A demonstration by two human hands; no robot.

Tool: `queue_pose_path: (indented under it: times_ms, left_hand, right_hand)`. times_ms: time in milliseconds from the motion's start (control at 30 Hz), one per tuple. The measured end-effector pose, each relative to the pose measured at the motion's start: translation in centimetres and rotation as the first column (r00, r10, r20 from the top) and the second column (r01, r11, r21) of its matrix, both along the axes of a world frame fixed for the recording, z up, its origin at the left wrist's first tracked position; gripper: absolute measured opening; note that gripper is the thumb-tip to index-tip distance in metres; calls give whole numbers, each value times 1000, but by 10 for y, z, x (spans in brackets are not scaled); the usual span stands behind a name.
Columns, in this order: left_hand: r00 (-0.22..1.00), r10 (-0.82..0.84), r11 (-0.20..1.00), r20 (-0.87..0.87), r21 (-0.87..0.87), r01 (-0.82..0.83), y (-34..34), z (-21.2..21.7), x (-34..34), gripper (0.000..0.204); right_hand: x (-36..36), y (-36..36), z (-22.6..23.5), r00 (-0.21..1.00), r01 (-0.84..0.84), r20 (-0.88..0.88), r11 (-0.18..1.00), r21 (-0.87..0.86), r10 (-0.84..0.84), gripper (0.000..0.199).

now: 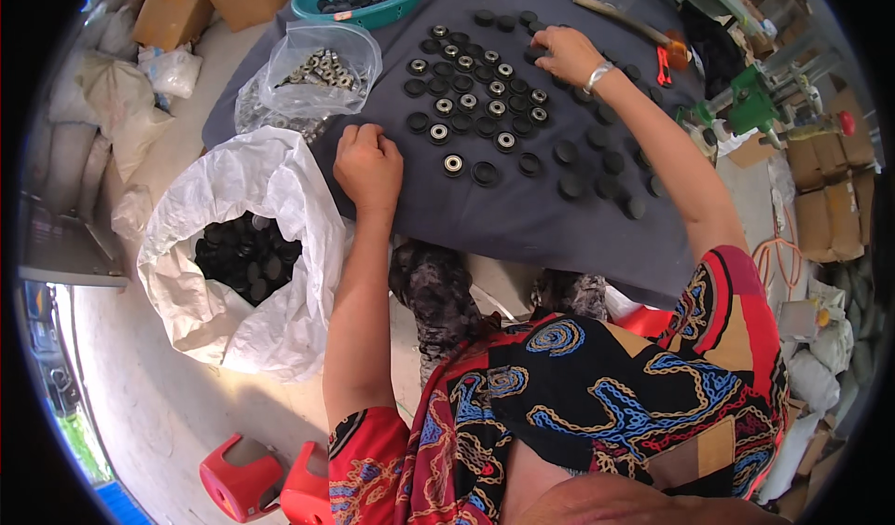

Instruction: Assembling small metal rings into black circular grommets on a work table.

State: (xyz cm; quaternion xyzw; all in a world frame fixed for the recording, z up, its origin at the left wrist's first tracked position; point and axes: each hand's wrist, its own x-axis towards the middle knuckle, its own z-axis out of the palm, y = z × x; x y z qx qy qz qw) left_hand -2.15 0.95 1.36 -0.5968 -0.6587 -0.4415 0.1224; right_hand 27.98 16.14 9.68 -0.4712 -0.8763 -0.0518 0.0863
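Observation:
Dozens of round black plastic caps (484,173) are spread over the dark grey cloth (597,245) on the table. Several of them have a shiny ring-shaped bearing (439,133) seated inside. At the far side of the spread, my right hand (567,56) pinches a black cap (535,55) at its fingertips, partly hidden by the fingers. My left hand (370,166) rests closed on the cloth near its left edge; whatever lies inside the fist is hidden. Beyond that fist sits a clear plastic bag (326,68) of loose metal bearings.
A white woven sack (186,245) full of black caps stands left of the table. The teal basin (308,10) at the back holds more dark pieces. A hammer (620,14), a red-handled tool (663,66) and a green machine (750,101) occupy the far right. Red stools (240,478) stand on the floor.

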Motion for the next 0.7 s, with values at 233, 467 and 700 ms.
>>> queue_pose_path:
  times_ms: [233,467,700]
  left_hand:
    - [1000,8,1000,-5,-1,-8,3,0,2,6]
    - [1000,4,1000,12,4,-4,2,-1,2,6]
    - [1000,0,1000,11,15,0,2,0,1,5]
  right_hand:
    - [-26,-33,3,995,95,-15,969,-228,-101,28]
    - [-45,-26,-1,971,235,99,939,-252,-217,32]
    - [-31,-19,-15,979,179,-72,975,-131,-190,31]
